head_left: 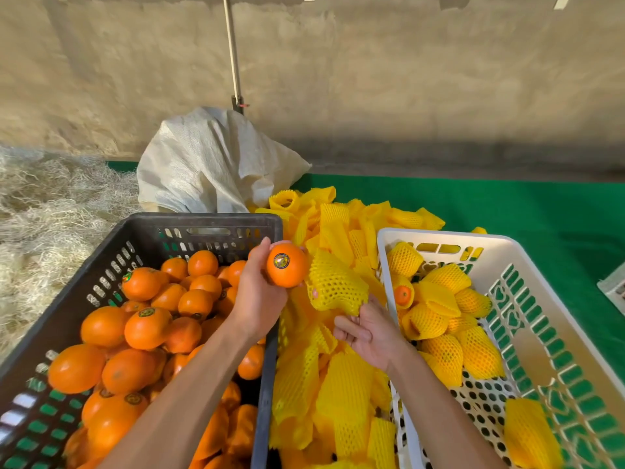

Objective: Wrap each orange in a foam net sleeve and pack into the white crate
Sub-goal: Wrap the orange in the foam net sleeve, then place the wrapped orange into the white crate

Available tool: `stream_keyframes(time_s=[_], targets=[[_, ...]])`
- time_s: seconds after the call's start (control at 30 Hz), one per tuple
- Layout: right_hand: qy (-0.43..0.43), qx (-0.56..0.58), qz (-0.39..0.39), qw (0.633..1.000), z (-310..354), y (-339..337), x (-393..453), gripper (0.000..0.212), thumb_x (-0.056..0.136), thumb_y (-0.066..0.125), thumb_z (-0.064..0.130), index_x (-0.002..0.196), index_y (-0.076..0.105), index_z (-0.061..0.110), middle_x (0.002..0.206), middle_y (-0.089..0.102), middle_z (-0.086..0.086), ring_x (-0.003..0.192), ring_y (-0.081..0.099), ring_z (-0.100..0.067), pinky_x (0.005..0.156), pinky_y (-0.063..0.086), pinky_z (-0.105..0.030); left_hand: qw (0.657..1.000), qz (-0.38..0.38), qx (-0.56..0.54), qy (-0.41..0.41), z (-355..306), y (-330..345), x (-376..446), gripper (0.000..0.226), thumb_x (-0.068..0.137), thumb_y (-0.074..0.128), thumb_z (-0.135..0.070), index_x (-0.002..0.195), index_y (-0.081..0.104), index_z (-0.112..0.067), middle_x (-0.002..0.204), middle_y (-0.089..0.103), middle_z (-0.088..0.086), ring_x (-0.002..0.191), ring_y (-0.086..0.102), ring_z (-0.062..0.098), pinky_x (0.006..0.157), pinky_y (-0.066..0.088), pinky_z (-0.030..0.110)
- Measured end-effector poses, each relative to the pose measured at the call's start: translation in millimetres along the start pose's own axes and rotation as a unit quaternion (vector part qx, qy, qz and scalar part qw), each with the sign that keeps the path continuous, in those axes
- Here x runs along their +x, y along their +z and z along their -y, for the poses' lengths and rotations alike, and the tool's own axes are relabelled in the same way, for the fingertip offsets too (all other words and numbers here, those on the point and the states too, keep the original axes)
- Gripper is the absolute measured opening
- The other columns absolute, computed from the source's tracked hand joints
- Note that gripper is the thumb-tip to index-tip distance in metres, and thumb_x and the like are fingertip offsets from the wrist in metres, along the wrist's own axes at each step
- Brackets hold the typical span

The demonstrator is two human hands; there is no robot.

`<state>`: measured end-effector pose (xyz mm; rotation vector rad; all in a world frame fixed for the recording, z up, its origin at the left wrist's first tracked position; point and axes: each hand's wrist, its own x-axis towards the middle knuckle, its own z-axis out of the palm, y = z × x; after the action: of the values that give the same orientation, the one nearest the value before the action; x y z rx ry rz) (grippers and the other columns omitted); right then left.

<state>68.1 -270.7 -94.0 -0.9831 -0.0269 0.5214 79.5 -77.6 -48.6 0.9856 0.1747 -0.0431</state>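
Lying at the far left, a heap of pale straw (pixel 44 211) covered the ground beside a dark crate (pixel 142 228), which was piled with loose oranges (pixel 142 326). Above that crate's right rim the left hand (pixel 257 296) held one orange (pixel 286 265), its fingers curled round the fruit's back and the thumb over the top, a round sticker facing the camera. Just right of the fruit, and touching it, an open foam net sleeve (pixel 334 286) was stretched over some fingers of the right hand (pixel 368 336); a fingertip showed through the mesh, while the remaining fingers lay loosely curled below the sleeve, palm up. How many fingers were inside the sleeve could not be told. Under both hands, between the two crates, lay a heap of empty yellow sleeves (pixel 324 394), crowding the gap. Behind it sat a crumpled white woven sack (pixel 209 164). Farther right stood the white crate (pixel 527 252) on a green cloth (pixel 524 204), holding several wrapped oranges (pixel 446 319) bunched at its far left end, one showing orange through its sleeve's open mouth.
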Motion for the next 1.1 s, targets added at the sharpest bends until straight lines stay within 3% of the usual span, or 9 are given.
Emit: stream_keyframes(time_s=[0.1, 0.23, 0.43, 0.6, 0.77, 0.87, 0.93, 1.0, 1.1], targets=[[-0.003, -0.004, 0.042, 0.999, -1, 5, -2, 0.030, 0.105, 0.045, 0.013, 0.111, 0.073, 0.023, 0.086, 0.076, 0.003, 0.034, 0.025, -0.002, 0.055, 0.055, -0.028, 1.000, -0.020, 0.002, 0.020, 3, -1, 0, 0.053, 0.090, 0.059, -0.026, 0.135, 0.054, 0.001, 0.119, 0.063, 0.012, 0.108, 0.058, 0.012, 0.091, 0.048, 0.026], [-0.002, -0.051, 0.074, 0.996, 2, 6, -2, 0.041, 0.100, 0.050, 0.039, 0.133, 0.058, 0.017, 0.136, 0.066, -0.006, 0.037, 0.025, -0.004, 0.060, 0.060, -0.033, 0.998, 0.029, 0.014, 0.044, 4, -1, 2, 0.048, 0.070, 0.066, -0.027, 0.113, 0.058, -0.008, 0.109, 0.059, 0.012, 0.098, 0.057, 0.022, 0.081, 0.050, 0.031], [0.019, -0.118, 0.014, 0.993, -8, 0, 2, 0.058, 0.101, 0.033, 0.051, 0.150, 0.037, 0.020, 0.112, 0.074, 0.005, 0.040, 0.049, -0.011, 0.058, 0.059, -0.037, 0.958, 0.011, 0.254, 0.132, 18, 6, -3, 0.051, 0.082, 0.085, -0.036, 0.127, 0.064, -0.029, 0.121, 0.069, 0.000, 0.106, 0.070, 0.018, 0.075, 0.059, 0.028], [0.034, -0.143, 0.000, 0.989, -7, -5, 2, 0.076, 0.086, 0.039, 0.063, 0.151, 0.031, 0.022, 0.105, 0.078, 0.000, 0.045, 0.062, -0.015, 0.053, 0.058, -0.034, 0.848, 0.062, 0.486, 0.204, 21, 7, -5, 0.059, 0.086, 0.079, -0.042, 0.140, 0.058, -0.034, 0.133, 0.057, -0.008, 0.126, 0.054, 0.014, 0.104, 0.050, 0.039], [0.058, -0.199, 0.028, 0.978, -9, -12, 2, 0.067, 0.097, 0.039, 0.065, 0.149, 0.035, 0.022, 0.119, 0.074, -0.002, 0.054, 0.068, -0.023, 0.055, 0.060, -0.039, 0.840, 0.118, 0.499, 0.175, 8, -4, -12, 0.057, 0.082, 0.086, -0.038, 0.133, 0.061, -0.041, 0.127, 0.058, -0.014, 0.114, 0.061, 0.015, 0.089, 0.058, 0.048], [0.051, -0.205, 0.068, 0.975, -6, -17, -1, 0.053, 0.108, 0.023, 0.045, 0.153, 0.031, 0.020, 0.131, 0.069, -0.003, 0.083, 0.076, -0.033, 0.064, 0.063, -0.043, 0.867, 0.121, 0.452, 0.173, 8, -1, -21, 0.056, 0.075, 0.086, -0.042, 0.125, 0.064, -0.030, 0.121, 0.066, -0.010, 0.105, 0.066, 0.018, 0.088, 0.057, 0.042], [0.042, -0.176, 0.078, 0.980, -1, -13, -3, 0.063, 0.100, 0.036, 0.057, 0.151, 0.037, 0.020, 0.135, 0.066, -0.005, 0.107, 0.071, -0.039, 0.069, 0.063, -0.042, 0.886, 0.128, 0.419, 0.153, 10, 6, -21, 0.048, 0.079, 0.087, -0.024, 0.122, 0.066, -0.021, 0.117, 0.071, -0.005, 0.105, 0.068, 0.023, 0.088, 0.058, 0.041], [0.030, -0.114, 0.035, 0.992, 2, -6, -2, 0.069, 0.091, 0.056, 0.061, 0.144, 0.047, 0.018, 0.133, 0.067, -0.008, 0.116, 0.068, -0.036, 0.077, 0.063, -0.050, 0.887, 0.159, 0.410, 0.140, 11, 7, -23, 0.042, 0.088, 0.081, -0.014, 0.127, 0.066, -0.017, 0.120, 0.072, -0.001, 0.111, 0.069, 0.022, 0.086, 0.060, 0.031], [-0.005, -0.027, -0.016, 0.999, 1, -1, 0, 0.053, 0.096, 0.051, 0.045, 0.140, 0.053, 0.017, 0.139, 0.062, -0.016, 0.130, 0.057, -0.039, 0.096, 0.052, -0.064, 0.865, 0.225, 0.426, 0.142, 13, 8, -25, 0.045, 0.101, 0.060, -0.014, 0.146, 0.053, -0.012, 0.143, 0.060, -0.002, 0.131, 0.057, 0.005, 0.097, 0.052, 0.019]])
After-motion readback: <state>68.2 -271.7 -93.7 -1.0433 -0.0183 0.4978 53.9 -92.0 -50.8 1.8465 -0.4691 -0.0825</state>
